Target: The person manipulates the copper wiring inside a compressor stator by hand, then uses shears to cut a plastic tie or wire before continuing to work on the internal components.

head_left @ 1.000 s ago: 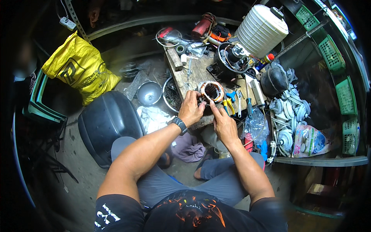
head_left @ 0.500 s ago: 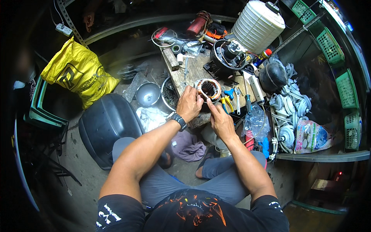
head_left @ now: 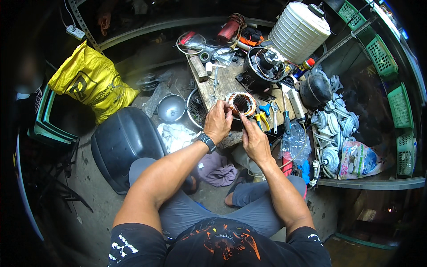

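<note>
A motor stator (head_left: 251, 105), a ring with copper-coloured windings and a dark slotted bore, rests at the near edge of the wooden bench (head_left: 229, 80). My left hand (head_left: 218, 122) is closed at its left rim, thumb and fingers pinched on the windings. With fingers together, my right hand (head_left: 256, 141) reaches the near rim; whatever lies between its fingertips is too small to make out. Just right of the stator lie yellow-and-black pliers (head_left: 262, 120), a blue-handled tool (head_left: 265, 108), a wrench (head_left: 275, 118) and a screwdriver (head_left: 287, 120).
Behind the stator stands a black motor tub (head_left: 253, 73), with a white ribbed drum (head_left: 300, 31) beyond. Metal and white plastic parts (head_left: 333, 120) pile up at right. A metal bowl (head_left: 171, 108), black bin (head_left: 126, 149) and yellow sack (head_left: 91, 84) sit at left.
The view has shifted very slightly. My right fingertips have moved slightly at the stator's near rim; my left hand keeps its place at the left rim.
</note>
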{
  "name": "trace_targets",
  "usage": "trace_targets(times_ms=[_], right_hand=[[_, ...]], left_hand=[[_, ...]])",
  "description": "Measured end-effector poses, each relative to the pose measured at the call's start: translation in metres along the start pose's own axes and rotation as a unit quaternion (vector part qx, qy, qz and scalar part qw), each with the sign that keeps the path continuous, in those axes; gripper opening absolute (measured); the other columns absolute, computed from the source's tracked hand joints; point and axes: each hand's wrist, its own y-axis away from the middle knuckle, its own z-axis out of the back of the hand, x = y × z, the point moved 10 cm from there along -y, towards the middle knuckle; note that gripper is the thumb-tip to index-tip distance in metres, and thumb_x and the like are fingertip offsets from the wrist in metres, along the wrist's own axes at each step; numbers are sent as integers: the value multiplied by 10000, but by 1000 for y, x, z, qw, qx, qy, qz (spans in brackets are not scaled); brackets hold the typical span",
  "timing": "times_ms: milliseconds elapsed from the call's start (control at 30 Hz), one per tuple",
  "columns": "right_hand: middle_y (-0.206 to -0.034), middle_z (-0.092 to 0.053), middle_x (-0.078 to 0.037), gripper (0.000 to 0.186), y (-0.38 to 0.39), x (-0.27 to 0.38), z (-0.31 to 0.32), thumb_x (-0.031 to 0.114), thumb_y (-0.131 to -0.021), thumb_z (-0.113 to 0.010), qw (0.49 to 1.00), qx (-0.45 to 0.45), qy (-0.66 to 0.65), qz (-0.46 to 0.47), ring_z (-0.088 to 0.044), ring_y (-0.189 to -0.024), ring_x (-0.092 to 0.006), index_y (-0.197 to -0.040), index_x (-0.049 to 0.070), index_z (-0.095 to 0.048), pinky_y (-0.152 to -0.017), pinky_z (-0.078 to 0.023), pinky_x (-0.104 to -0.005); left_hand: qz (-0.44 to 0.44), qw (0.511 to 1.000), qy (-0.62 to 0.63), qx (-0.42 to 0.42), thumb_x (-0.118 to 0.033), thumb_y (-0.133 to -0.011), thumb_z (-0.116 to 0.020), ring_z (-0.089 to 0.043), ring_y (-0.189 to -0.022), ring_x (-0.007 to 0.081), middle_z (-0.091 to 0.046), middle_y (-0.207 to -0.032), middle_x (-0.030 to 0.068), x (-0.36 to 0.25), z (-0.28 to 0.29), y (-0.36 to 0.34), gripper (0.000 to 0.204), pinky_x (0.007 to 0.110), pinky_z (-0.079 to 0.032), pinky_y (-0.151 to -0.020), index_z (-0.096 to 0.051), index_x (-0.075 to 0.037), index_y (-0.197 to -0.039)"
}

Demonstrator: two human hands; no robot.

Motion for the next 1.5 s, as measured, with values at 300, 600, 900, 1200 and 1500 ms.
trace_targets(times_ms=[300, 600, 900, 1200, 1500], right_hand=[[-1032, -625, -175, 593, -11, 12, -3, 58, -935, -577, 995, 75, 61, -36, -677, -833, -419, -1515, 124, -474, -714, -564, -511], [-1035, -613, -186, 581, -11, 14, -12, 71, -951, -517, 989, 100, 92, -64, -682, -801, -439, -1526, 98, -441, -686, -570, -529], [-1100, -599, -267, 582, -23, 26, 9, 57, -942, -592, 996, 38, 34, -71, -651, -952, -460, -1505, 22, -452, -845, -542, -528], [-1418, -530, -345, 938, -6, -81, -12, 376, -841, -837, 972, -85, -52, -213, -554, -1314, -453, -1524, -61, -365, -1096, -449, -460], [-1326, -635, -247, 820, -41, -93, -5, 143, -874, -782, 994, 1, -83, -73, -641, -1202, -414, -1577, 76, -366, -1028, -507, -443]], left_hand=[[22, 999, 24, 17, -55, -837, -645, -639, -855, 389, -629, -885, 166, 2, 1, -9, 239, 485, -517, -789, -503, -35, -1028], [55, 997, 37, 25, -98, -835, -697, -680, -797, 353, -657, -848, 136, 11, -2, -14, 335, 448, -546, -762, -471, -42, -1076], [116, 969, -129, -174, -67, -828, -626, -620, -988, 388, -610, -1012, 204, 90, 84, -48, 237, 485, -496, -901, -547, -43, -1049], [-68, 974, -22, 215, -221, -877, -743, -396, -1453, 429, -422, -1535, 271, 28, -24, -34, 783, 460, -281, -1250, -362, -6, -1526], [-12, 996, -23, 86, -289, -802, -886, -607, -1173, 342, -555, -1293, 176, 26, -16, -11, 709, 408, -543, -981, -509, -16, -1338]])
